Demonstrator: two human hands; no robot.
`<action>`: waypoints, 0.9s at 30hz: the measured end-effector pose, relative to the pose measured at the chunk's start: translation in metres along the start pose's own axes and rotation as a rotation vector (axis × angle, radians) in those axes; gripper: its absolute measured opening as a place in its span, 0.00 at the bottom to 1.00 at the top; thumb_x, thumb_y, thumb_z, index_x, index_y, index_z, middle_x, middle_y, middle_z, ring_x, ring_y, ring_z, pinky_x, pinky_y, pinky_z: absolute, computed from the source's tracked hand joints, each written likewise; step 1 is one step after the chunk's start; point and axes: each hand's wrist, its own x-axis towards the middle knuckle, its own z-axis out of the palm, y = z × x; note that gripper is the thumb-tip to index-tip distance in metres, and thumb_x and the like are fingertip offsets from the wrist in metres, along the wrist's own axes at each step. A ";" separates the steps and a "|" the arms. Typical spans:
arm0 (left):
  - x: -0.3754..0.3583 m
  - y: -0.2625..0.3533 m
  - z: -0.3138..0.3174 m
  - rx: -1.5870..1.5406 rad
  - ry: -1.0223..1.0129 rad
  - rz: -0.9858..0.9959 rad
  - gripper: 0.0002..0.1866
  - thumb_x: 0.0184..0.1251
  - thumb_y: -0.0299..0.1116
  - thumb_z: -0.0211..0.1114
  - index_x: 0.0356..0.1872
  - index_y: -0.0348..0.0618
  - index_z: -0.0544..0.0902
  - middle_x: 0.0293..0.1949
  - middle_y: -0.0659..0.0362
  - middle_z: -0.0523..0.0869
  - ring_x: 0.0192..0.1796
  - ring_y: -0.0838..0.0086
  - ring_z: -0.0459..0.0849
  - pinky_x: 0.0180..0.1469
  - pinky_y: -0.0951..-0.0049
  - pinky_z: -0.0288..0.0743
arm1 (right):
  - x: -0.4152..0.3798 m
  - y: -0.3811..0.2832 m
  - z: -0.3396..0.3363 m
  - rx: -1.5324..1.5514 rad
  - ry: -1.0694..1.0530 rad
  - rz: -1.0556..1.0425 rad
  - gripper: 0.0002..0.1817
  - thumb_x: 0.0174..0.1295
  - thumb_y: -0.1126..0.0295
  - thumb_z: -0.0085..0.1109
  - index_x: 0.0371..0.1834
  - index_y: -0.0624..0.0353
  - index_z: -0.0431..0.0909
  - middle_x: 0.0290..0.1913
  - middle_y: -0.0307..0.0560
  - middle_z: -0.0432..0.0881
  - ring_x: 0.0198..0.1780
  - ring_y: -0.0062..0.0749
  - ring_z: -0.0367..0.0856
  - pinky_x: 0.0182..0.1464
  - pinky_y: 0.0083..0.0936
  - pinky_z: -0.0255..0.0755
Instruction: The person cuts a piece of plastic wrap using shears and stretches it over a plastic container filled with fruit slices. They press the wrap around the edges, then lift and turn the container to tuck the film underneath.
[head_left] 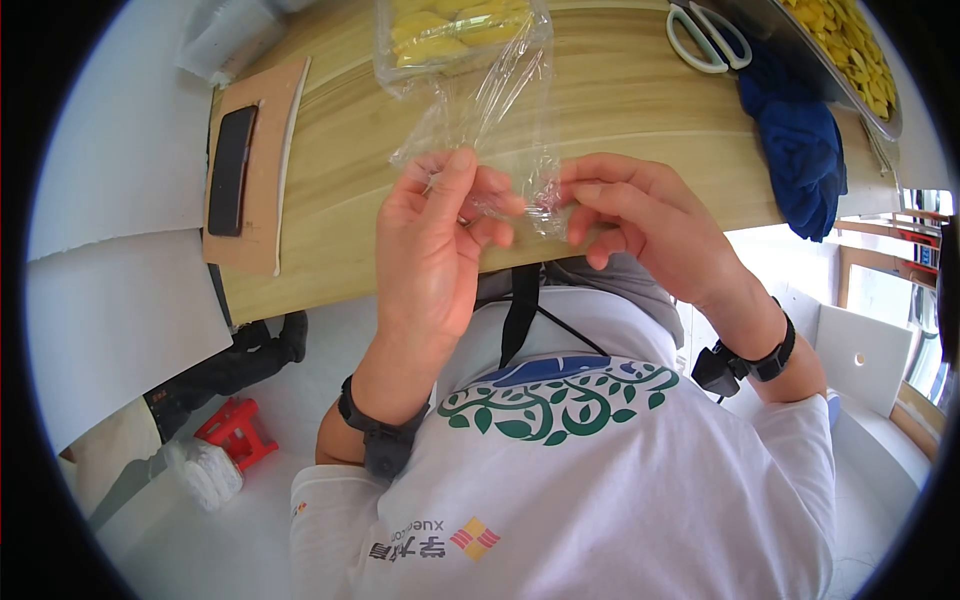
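Left hand [430, 245]'s grip is pinching the clear film [495, 120] mid-bench [340, 200], can't tell if right hand [665, 215]'s is, so I'd tug gently and evenly to avoid dragging that far tray [400, 72].

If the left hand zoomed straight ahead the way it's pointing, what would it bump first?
The left hand would first push the crinkly clear plastic film at its fingers. Beyond that, the clear plastic tray of yellow pieces looks next, unless the hand is high enough to pass over; I can't tell.
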 end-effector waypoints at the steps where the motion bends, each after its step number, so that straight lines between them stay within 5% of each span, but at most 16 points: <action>1: 0.000 0.000 0.001 0.001 -0.001 0.000 0.06 0.73 0.32 0.59 0.44 0.43 0.77 0.34 0.57 0.84 0.34 0.74 0.83 0.29 0.76 0.73 | 0.001 -0.001 0.003 0.080 0.022 0.002 0.15 0.68 0.62 0.59 0.43 0.65 0.79 0.39 0.42 0.79 0.36 0.17 0.77 0.34 0.17 0.75; 11: -0.004 0.004 0.006 -0.100 -0.074 -0.093 0.08 0.72 0.34 0.61 0.43 0.41 0.78 0.36 0.56 0.83 0.37 0.73 0.82 0.35 0.73 0.75 | 0.008 0.006 0.002 -0.028 0.005 -0.027 0.13 0.61 0.68 0.67 0.45 0.63 0.79 0.25 0.35 0.77 0.24 0.14 0.72 0.25 0.13 0.68; 18: -0.003 0.001 0.010 0.125 -0.191 -0.157 0.09 0.62 0.22 0.66 0.42 0.39 0.77 0.38 0.60 0.81 0.37 0.77 0.79 0.42 0.77 0.73 | 0.005 0.004 0.001 0.037 -0.018 -0.038 0.13 0.62 0.70 0.63 0.47 0.64 0.78 0.23 0.34 0.75 0.22 0.13 0.69 0.24 0.14 0.64; 27: -0.001 0.000 0.009 0.062 -0.173 -0.185 0.10 0.60 0.20 0.66 0.40 0.39 0.77 0.34 0.61 0.80 0.34 0.76 0.77 0.39 0.76 0.71 | -0.002 0.003 -0.010 0.221 -0.080 0.030 0.10 0.65 0.71 0.54 0.46 0.65 0.77 0.25 0.36 0.74 0.22 0.15 0.69 0.24 0.17 0.66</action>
